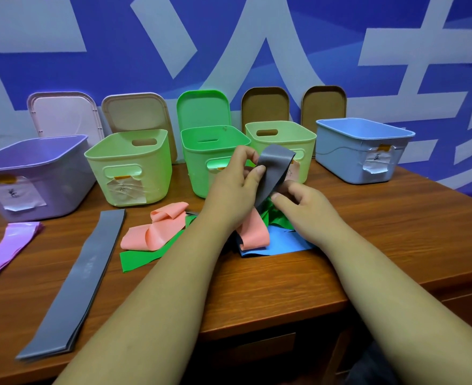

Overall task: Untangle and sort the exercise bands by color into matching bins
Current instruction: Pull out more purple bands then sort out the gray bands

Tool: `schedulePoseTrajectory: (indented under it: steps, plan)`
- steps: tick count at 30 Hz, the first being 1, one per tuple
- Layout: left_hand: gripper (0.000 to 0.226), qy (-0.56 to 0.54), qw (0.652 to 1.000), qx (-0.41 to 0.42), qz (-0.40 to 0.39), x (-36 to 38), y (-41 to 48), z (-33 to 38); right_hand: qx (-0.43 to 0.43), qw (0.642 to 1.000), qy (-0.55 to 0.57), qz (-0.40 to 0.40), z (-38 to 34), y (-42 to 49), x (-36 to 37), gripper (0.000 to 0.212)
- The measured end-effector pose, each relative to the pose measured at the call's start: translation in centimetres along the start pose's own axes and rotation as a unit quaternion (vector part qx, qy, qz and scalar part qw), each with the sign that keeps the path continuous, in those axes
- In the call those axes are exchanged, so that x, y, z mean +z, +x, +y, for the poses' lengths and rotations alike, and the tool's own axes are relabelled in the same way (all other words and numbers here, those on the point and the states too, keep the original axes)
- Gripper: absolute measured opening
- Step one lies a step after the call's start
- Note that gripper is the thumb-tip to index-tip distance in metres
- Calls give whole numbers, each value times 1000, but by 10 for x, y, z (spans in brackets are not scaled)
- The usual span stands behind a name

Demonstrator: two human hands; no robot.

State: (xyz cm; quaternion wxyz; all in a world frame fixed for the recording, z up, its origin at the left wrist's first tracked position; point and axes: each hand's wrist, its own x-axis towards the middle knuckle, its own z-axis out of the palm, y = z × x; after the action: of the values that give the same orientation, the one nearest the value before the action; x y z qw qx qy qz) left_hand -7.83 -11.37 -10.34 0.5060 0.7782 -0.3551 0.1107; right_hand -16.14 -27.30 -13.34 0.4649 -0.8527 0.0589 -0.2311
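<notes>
Pinching raised grey band (273,173): left hand (229,187), right hand (304,209); pink, green, blue tangle (253,234) beneath.

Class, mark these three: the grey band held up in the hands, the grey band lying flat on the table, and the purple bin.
held grey band (276,170): head view, its upper part.
flat grey band (87,268): head view, mid-length.
purple bin (68,176): head view, front wall.

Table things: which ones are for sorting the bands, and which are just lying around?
For the job: held grey band, pink band, green band, blue band, flat grey band, purple band, purple bin, blue bin, green bins.
Just lying about: lids behind the bins.
</notes>
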Motion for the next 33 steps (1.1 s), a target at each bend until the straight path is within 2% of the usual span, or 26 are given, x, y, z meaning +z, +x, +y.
schedulePoseTrajectory:
  steps: [5, 10, 12, 14, 16, 18, 20, 25, 30, 33]
  plan:
    - [8, -14, 1000, 8, 9, -2, 1, 0, 16, 998, -45, 46, 5, 4, 0, 18]
    - [12, -21, 996, 36, 73, -6, 3, -2, 37, 985, -23, 166, 8, 11, -5, 22]
    - [14, 17, 994, 62, 86, -9, 3, -2, 43, 979, -2, 198, 6, 10, -8, 24]
    - [16, 100, 987, 92, 88, -13, 2, -1, 50, 970, 26, 237, 3, 7, -11, 26]
    - [15, 231, 962, 107, 98, -18, 1, 0, 57, 952, 68, 293, 1, 6, -16, 26]
    - [15, 291, 944, 105, 111, -23, 2, -2, 63, 936, 108, 328, 0, 6, -19, 24]
    - [19, 304, 944, 90, 90, -25, 2, -5, 64, 937, 125, 320, 0, 6, -18, 24]
    - [32, 329, 941, 72, -45, -13, 2, -10, 86, 957, 137, 241, -4, 7, -13, 22]
    - [33, 165, 977, 90, -100, -7, -2, -4, 83, 974, 112, 176, -4, 8, -8, 22]
    - [39, 118, 979, 99, -131, -4, -5, 2, 89, 973, 122, 173, -2, 9, -9, 24]
